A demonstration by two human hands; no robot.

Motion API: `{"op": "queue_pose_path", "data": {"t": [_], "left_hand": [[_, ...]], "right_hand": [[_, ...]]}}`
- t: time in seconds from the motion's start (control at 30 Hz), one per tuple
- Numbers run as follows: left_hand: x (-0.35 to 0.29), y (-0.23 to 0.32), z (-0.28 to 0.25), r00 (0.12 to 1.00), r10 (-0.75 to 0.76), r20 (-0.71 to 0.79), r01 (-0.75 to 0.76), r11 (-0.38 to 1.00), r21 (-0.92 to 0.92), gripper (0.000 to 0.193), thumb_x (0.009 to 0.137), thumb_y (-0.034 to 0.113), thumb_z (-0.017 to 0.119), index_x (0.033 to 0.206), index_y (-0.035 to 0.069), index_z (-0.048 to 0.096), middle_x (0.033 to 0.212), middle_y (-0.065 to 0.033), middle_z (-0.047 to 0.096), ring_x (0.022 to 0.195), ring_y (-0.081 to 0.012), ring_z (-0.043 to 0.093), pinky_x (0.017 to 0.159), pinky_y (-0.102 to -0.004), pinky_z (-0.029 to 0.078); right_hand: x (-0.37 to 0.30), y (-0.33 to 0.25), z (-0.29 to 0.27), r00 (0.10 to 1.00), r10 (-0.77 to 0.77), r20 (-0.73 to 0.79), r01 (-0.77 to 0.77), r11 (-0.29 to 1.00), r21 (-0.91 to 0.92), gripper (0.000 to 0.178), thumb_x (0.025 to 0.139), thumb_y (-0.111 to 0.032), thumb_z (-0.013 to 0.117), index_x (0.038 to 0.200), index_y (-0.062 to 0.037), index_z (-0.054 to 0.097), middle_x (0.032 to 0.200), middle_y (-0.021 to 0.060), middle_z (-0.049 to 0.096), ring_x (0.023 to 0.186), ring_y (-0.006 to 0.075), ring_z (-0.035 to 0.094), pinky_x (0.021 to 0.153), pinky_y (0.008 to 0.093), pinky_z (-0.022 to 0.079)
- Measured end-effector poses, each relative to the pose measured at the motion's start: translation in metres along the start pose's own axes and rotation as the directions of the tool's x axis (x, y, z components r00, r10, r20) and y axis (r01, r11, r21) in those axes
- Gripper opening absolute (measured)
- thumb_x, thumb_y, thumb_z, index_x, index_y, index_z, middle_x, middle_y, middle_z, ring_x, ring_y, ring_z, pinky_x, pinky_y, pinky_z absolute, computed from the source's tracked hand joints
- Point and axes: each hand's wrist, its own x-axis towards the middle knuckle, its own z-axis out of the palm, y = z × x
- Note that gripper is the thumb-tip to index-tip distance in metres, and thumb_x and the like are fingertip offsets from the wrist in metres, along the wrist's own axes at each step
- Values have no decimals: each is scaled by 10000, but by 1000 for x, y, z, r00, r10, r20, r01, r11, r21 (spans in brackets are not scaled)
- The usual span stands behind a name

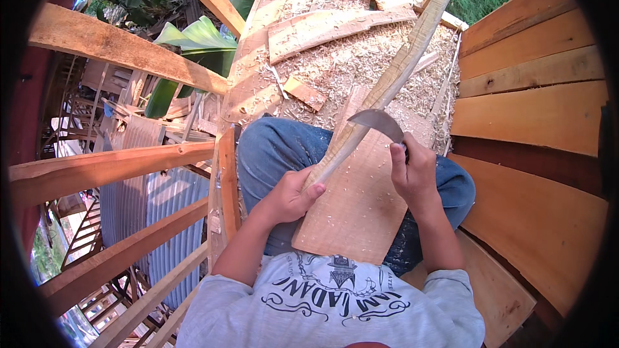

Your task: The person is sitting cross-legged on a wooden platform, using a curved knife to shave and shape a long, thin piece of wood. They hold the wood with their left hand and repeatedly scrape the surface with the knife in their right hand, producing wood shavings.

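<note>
My left hand (pixel 295 194) is closed around the near end of a long, roughly hewn wooden stick (pixel 393 76), which slants up and away to the far right. In my right hand (pixel 412 166) is a knife with a curved blade (pixel 379 122); most of its handle is hidden by my fingers. The blade lies across the stick, a little below its middle, and seems to touch it. Beneath both hands a wide plank (pixel 354 200) rests over my lap, its near end close to my shirt. Small shavings dot the plank and my jeans.
Wood shavings (pixel 335 45) cover the floor ahead, around a broad board (pixel 329 29) and a short wood scrap (pixel 305 93). Open railing beams (pixel 122 164) run along the left, with a corrugated metal roof (pixel 174 219) below. A plank wall (pixel 535 109) closes the right side.
</note>
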Motion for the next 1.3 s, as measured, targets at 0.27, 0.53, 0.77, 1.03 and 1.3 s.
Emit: {"op": "queue_pose_path", "data": {"t": [0.27,0.53,0.77,1.03,1.3], "left_hand": [[4,3,-3,998,57,31,-58,997,45,431,934,311,529,1144,-66,523,686,-135,596,623,-188,607,616,-307,471],[5,1,-4,995,98,28,-98,995,12,415,930,295,538,1132,-66,527,709,-136,602,620,-193,603,614,-309,472],[0,-2,-6,996,84,38,-84,996,13,409,935,301,529,1131,-58,532,754,-145,614,663,-199,614,643,-305,472],[1,0,-5,997,72,0,-72,997,-14,431,937,318,525,1134,-66,529,677,-105,578,595,-163,574,600,-296,458],[-1,-3,-5,995,93,36,-93,996,-7,430,940,335,520,1120,-54,539,646,-91,550,561,-147,550,560,-286,442]], "right_hand": [[3,-5,-9,997,-73,4,73,993,-94,273,817,-301,665,745,-62,555,582,103,524,498,279,567,459,369,437],[2,-9,-8,996,-84,38,87,994,-68,274,812,-294,666,728,-61,548,574,99,513,493,281,561,453,367,434],[3,-1,-13,999,-15,-40,10,993,-121,287,793,-303,686,716,-65,546,569,82,510,476,268,553,448,361,438],[3,-10,-13,997,-76,-28,72,986,-148,280,777,-316,698,746,-70,568,586,86,532,511,264,582,459,356,451],[0,-10,-12,993,-104,-47,97,986,-137,292,786,-329,693,739,-73,563,575,84,504,486,260,555,436,357,429]]}}
